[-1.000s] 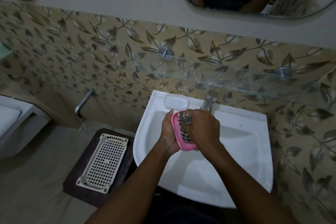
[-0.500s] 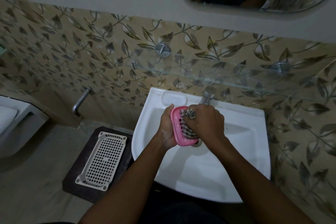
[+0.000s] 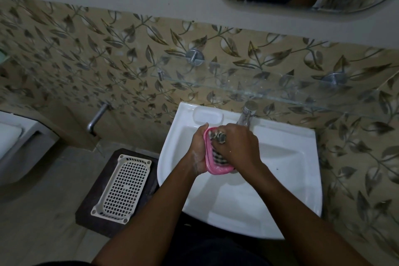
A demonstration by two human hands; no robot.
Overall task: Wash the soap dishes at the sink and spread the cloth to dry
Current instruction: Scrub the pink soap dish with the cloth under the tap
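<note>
Over the white sink [image 3: 287, 164] I hold a pink soap dish [image 3: 210, 158] tilted on its edge, gripped from the left by my left hand [image 3: 198, 153]. My right hand [image 3: 239, 147] presses a checked cloth [image 3: 218, 153] into the dish's hollow; most of the cloth is hidden under my fingers. Both hands sit just in front of the tap [image 3: 247, 114].
A white perforated plastic tray [image 3: 122, 188] lies on a dark stool [image 3: 86, 211] left of the sink. A glass shelf [image 3: 259, 84] juts from the leaf-patterned wall above the tap. A wall spout [image 3: 97, 116] and a toilet [image 3: 13, 142] are at the left.
My right hand has rubbed the cloth up and down inside the pink dish, and my left hand has kept its hold. The view shifted slightly.
</note>
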